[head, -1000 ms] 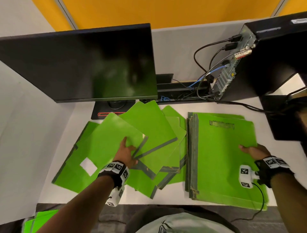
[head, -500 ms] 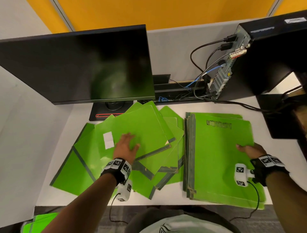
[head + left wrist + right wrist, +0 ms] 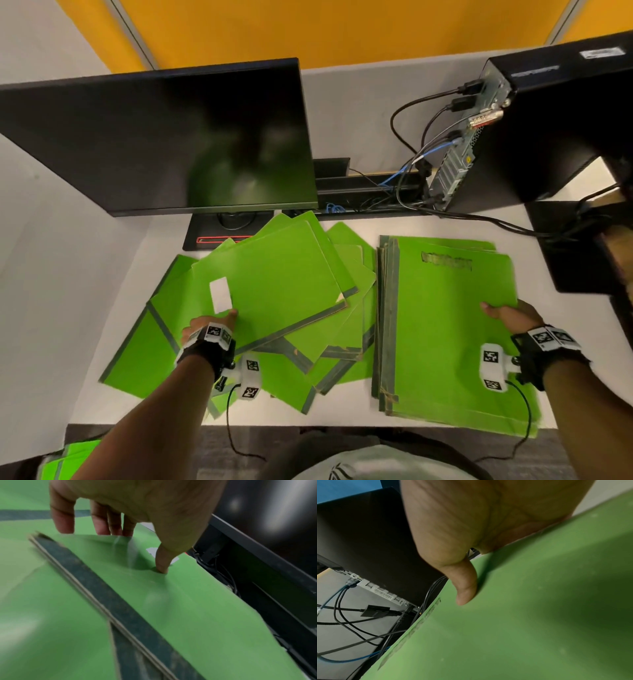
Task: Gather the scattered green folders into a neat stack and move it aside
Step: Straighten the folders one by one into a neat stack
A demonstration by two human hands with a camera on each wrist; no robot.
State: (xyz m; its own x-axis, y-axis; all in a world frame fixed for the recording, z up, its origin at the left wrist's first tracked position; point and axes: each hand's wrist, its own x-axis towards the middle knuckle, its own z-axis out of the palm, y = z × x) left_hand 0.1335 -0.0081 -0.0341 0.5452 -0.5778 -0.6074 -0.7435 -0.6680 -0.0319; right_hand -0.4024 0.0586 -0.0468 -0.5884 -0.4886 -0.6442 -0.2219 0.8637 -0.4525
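Note:
Several green folders [image 3: 329, 329] with dark taped spines lie fanned across the left half of the white desk [image 3: 102, 274]. On top is a folder with a white label [image 3: 281, 284]. My left hand [image 3: 212, 325] grips its near left edge. In the left wrist view the thumb [image 3: 162, 563] presses on top and the fingers [image 3: 63, 520] go behind the edge. A squared stack of green folders [image 3: 445, 325] lies on the right. My right hand [image 3: 510, 317] holds its right edge, thumb [image 3: 465, 588] on the top folder [image 3: 539, 615], fingers hidden below.
A black monitor [image 3: 164, 144] stands behind the scattered folders, its base [image 3: 219, 236] touching them. A computer tower [image 3: 548, 130] with trailing cables [image 3: 407, 164] is at the back right, a black box [image 3: 575, 246] beside the stack. More green folders [image 3: 68, 459] lie on the floor at lower left.
My left hand has dragged the labelled folder rightward and turned it onto the fanned pile, then slid back to its near left edge. The right hand has stayed at the stack's edge.

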